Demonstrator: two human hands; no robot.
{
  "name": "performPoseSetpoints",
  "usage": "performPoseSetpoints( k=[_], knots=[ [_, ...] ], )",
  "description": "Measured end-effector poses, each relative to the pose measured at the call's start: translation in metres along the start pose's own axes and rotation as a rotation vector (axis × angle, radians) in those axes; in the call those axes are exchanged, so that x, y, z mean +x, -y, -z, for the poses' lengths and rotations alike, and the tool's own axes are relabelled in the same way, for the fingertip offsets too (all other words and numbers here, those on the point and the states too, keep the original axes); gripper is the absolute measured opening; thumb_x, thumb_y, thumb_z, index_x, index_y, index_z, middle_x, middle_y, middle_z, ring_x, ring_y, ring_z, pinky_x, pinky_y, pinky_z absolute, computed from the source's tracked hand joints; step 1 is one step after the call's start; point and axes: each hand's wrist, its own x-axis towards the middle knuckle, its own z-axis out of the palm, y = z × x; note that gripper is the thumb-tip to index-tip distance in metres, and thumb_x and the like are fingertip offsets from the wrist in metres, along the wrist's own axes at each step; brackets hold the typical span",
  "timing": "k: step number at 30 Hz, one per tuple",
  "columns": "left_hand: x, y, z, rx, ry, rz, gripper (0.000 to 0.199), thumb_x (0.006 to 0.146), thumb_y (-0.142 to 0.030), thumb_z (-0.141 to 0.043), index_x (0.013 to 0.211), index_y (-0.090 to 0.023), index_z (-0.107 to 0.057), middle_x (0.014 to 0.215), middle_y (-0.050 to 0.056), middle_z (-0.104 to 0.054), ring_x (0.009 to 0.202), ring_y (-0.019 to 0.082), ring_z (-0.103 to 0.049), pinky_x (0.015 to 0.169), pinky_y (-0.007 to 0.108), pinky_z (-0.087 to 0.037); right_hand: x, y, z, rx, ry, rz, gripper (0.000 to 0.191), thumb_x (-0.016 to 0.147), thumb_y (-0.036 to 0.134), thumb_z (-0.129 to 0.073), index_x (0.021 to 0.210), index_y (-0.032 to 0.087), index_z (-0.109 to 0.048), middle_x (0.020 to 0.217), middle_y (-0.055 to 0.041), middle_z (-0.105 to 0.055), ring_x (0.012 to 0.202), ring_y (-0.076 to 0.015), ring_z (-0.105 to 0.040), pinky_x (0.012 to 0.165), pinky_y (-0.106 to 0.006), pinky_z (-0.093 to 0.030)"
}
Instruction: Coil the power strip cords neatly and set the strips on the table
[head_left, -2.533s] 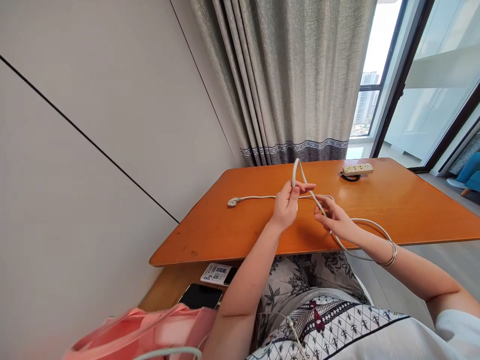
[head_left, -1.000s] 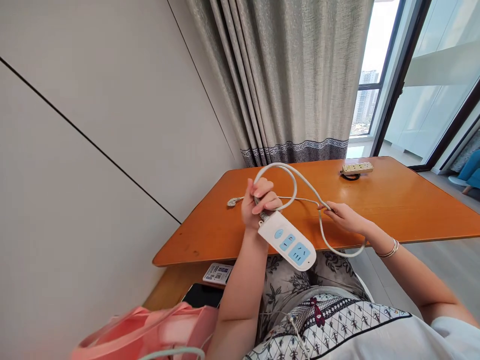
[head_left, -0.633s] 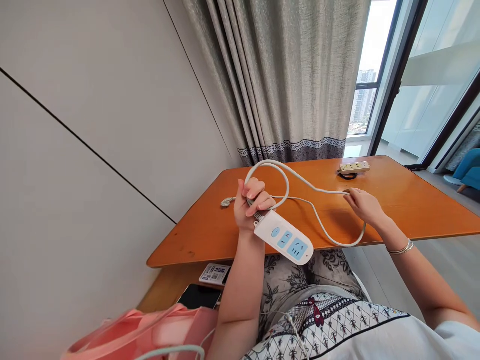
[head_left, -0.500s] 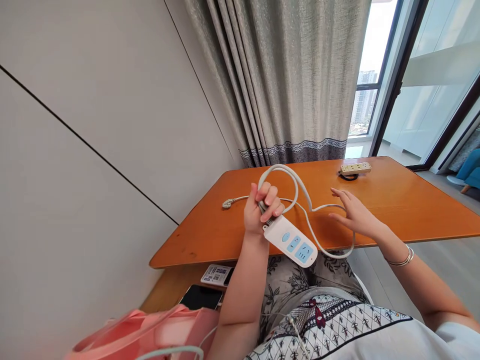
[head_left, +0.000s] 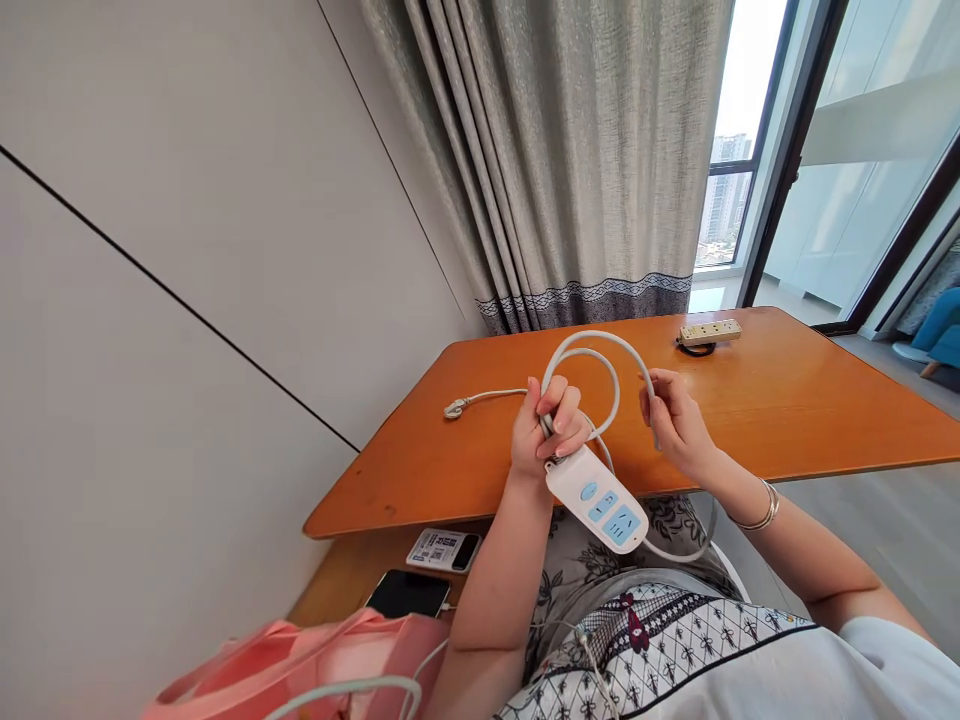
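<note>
A white power strip [head_left: 598, 499] with light-blue socket faces hangs tilted over the near table edge, above my lap. My left hand [head_left: 553, 420] is closed around its cord end, together with gathered loops of the white cord [head_left: 600, 337]. On the right, my right hand [head_left: 679, 420] pinches the same cord between thumb and fingers, at the outer side of a loop. A slack length of cord drops below the right hand and curves under the strip. The cord's plug [head_left: 454, 409] lies on the left part of the table.
A second, beige power strip [head_left: 710, 332] with a dark cord sits at the far right of the orange-brown table [head_left: 420, 450]. Below the near left edge are a dark-screened phone [head_left: 409, 594], a white printed item [head_left: 442, 550] and a pink bag [head_left: 337, 660]. A curtain [head_left: 585, 150] hangs behind.
My right hand has gone from open beside the cord to pinching it, moving left and drawing a loop wider. My left hand and the power strip have shifted slightly right and down.
</note>
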Motion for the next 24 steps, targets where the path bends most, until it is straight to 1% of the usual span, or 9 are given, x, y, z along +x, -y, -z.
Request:
performPoseSetpoints(
  k=[2, 4, 7, 9, 11, 14, 17, 20, 24],
  knots=[
    [-0.001, 0.000, 0.000, -0.008, -0.001, -0.035, 0.050, 0.103, -0.045, -0.037, 0.063, -0.019, -0.024, 0.048, -0.009, -0.037, 0.024, 0.000, -0.008, 0.030, 0.014, -0.025, 0.000, -0.010, -0.004, -0.054, 0.010, -0.013, 0.035, 0.100, 0.022, -0.035, 0.133, 0.019, -0.046, 0.071, 0.0034, -0.051, 0.056, -0.0111, -0.044, 0.058, -0.024, -0.042],
    [-0.002, 0.000, -0.001, -0.010, -0.001, -0.059, 0.049, 0.103, -0.044, -0.037, 0.062, -0.019, -0.026, 0.051, -0.008, -0.043, 0.025, 0.000, -0.014, 0.033, 0.015, -0.032, -0.002, -0.017, -0.009, -0.114, 0.059, -0.024, 0.041, 0.098, 0.020, -0.035, 0.137, 0.018, -0.048, 0.071, 0.0024, -0.054, 0.058, -0.0116, -0.047, 0.061, -0.025, -0.044],
    [-0.002, 0.001, -0.002, 0.032, -0.052, -0.088, 0.049, 0.102, -0.042, -0.040, 0.061, -0.019, -0.028, 0.065, -0.003, -0.061, 0.033, 0.002, -0.036, 0.046, 0.019, -0.049, -0.007, -0.020, -0.016, -0.162, 0.157, -0.047, 0.047, 0.098, 0.021, -0.034, 0.142, 0.018, -0.050, 0.085, -0.0040, -0.064, 0.072, -0.0146, -0.058, 0.073, -0.029, -0.050],
    [-0.002, 0.005, -0.003, 0.105, -0.106, -0.123, 0.050, 0.100, -0.045, -0.044, 0.060, -0.019, -0.030, 0.086, 0.003, -0.071, 0.055, 0.009, -0.060, 0.064, 0.028, -0.058, -0.010, -0.017, -0.020, -0.186, 0.234, -0.072, 0.052, 0.097, 0.022, -0.037, 0.149, 0.017, -0.042, 0.091, -0.0066, -0.066, 0.077, -0.0164, -0.060, 0.076, -0.031, -0.050],
    [0.000, 0.008, -0.004, 0.201, -0.131, -0.173, 0.051, 0.097, -0.050, -0.047, 0.058, -0.020, -0.034, 0.106, 0.006, -0.072, 0.091, 0.021, -0.070, 0.084, 0.041, -0.059, -0.013, -0.011, -0.022, -0.210, 0.324, -0.105, 0.062, 0.096, 0.022, -0.042, 0.156, 0.016, -0.029, 0.087, -0.0060, -0.066, 0.073, -0.0171, -0.059, 0.074, -0.031, -0.050],
    [0.003, 0.012, -0.005, 0.322, -0.109, -0.244, 0.051, 0.095, -0.056, -0.047, 0.059, -0.021, -0.040, 0.122, 0.007, -0.067, 0.130, 0.030, -0.055, 0.104, 0.055, -0.049, -0.018, -0.003, -0.023, -0.206, 0.459, -0.182, 0.078, 0.094, 0.021, -0.048, 0.161, 0.015, -0.010, 0.077, -0.0016, -0.063, 0.066, -0.0165, -0.057, 0.068, -0.029, -0.047],
    [0.005, 0.010, -0.004, 0.381, -0.071, -0.277, 0.052, 0.094, -0.060, -0.045, 0.059, -0.021, -0.042, 0.131, 0.005, -0.064, 0.142, 0.031, -0.042, 0.112, 0.060, -0.041, -0.024, 0.002, -0.021, -0.189, 0.554, -0.230, 0.082, 0.094, 0.021, -0.048, 0.161, 0.014, -0.001, 0.080, -0.0025, -0.064, 0.069, -0.0178, -0.059, 0.070, -0.031, -0.048],
    [0.007, 0.006, -0.001, 0.421, -0.060, -0.329, 0.053, 0.094, -0.060, -0.045, 0.060, -0.021, -0.042, 0.138, 0.004, -0.060, 0.148, 0.031, -0.034, 0.116, 0.061, -0.034, -0.029, 0.002, -0.015, -0.199, 0.603, -0.210, 0.074, 0.097, 0.022, -0.043, 0.161, 0.013, -0.006, 0.100, -0.0117, -0.067, 0.086, -0.0221, -0.064, 0.080, -0.038, -0.051],
    [0.011, 0.005, 0.005, 0.451, -0.073, -0.425, 0.053, 0.093, -0.060, -0.047, 0.060, -0.020, -0.043, 0.144, 0.003, -0.056, 0.151, 0.029, -0.026, 0.119, 0.061, -0.026, -0.032, -0.003, -0.003, -0.233, 0.654, -0.156, 0.063, 0.098, 0.020, -0.038, 0.159, 0.016, -0.022, 0.128, -0.0200, -0.061, 0.113, -0.0274, -0.061, 0.096, -0.046, -0.050]
  ],
)
